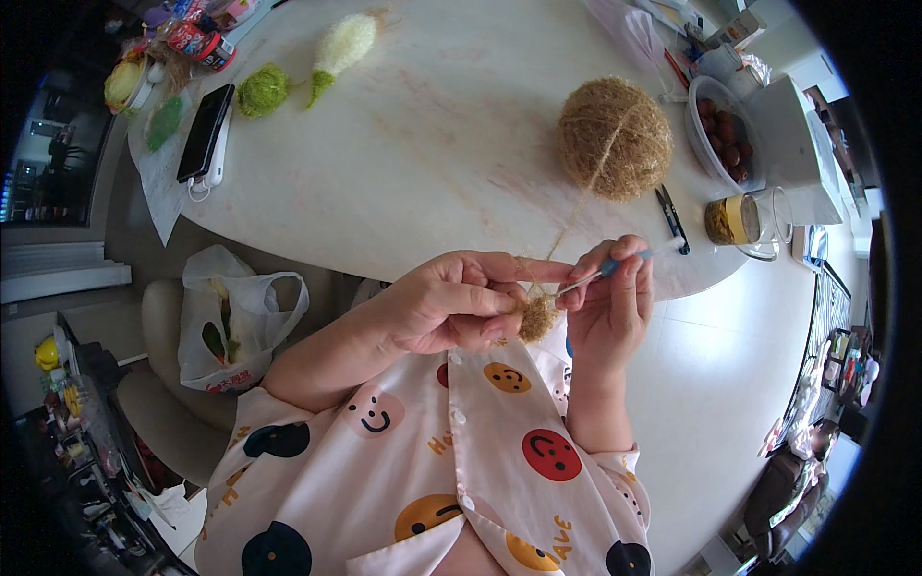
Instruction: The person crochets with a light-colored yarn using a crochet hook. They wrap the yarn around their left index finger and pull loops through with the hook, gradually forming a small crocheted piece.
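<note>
Between the thumb and fingers of my left hand [461, 299] is a small brown piece of crochet work [537, 319], with yarn running over the extended index finger. My right hand [612, 295] grips a crochet hook [609, 268] with a blue part on its handle; the hook's metal end reaches the top of the piece. A strand of yarn leads up from my hands to a large ball of fuzzy brown yarn [616, 139] on the marble-look table [432, 165].
Black thread snips [672, 219] lie right of the ball, near a glass cup [749, 222] and a bowl of round brown fruit [726, 137]. Far left are a phone [206, 135], green yarn [263, 91] and a white-green crocheted piece [343, 49]. A plastic bag [230, 324] rests on a chair.
</note>
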`<state>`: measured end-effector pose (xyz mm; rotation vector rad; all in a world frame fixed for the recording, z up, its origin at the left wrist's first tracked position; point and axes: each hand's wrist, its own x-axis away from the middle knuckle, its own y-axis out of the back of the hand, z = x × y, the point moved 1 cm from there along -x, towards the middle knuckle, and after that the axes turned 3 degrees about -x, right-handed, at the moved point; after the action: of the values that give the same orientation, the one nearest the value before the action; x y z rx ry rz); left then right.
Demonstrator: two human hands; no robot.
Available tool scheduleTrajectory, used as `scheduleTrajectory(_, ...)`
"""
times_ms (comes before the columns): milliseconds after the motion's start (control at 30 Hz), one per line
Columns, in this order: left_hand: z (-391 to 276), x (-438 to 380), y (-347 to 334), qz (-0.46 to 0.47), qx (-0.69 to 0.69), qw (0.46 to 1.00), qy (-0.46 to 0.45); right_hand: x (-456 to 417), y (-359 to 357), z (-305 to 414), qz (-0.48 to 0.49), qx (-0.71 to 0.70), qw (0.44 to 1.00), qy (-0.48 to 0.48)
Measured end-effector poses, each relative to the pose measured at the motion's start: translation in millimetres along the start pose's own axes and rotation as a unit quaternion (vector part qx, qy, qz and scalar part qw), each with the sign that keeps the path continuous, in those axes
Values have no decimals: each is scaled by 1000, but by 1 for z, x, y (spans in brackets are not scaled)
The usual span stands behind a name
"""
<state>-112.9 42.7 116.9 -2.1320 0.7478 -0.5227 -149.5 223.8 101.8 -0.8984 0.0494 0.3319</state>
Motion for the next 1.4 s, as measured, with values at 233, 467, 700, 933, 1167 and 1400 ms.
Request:
scheduleTrajectory(233,13,-6,-15,-133,-261,944,-153,8,-15,-3,30,419,881,220)
scheduleTrajectory(467,15,-7,-9,-101,-61,990,-72,2,-4,-3,138,481,832,239)
scheduleTrajectory(700,6,-3,1,-80,-62,994,-48,0,4,4,47,115,992,-34)
scheduleTrajectory(933,9,-4,-5,-167,-156,970,-82,1,-11,15,273,605,693,280)
scheduleTrajectory(1167,13,-5,-12,-58,196,978,32,2,-11,1,258,547,655,452)
scheduleTrajectory(1400,9,-8,-5,-41,133,990,-14,9,-4,8,71,324,928,172)
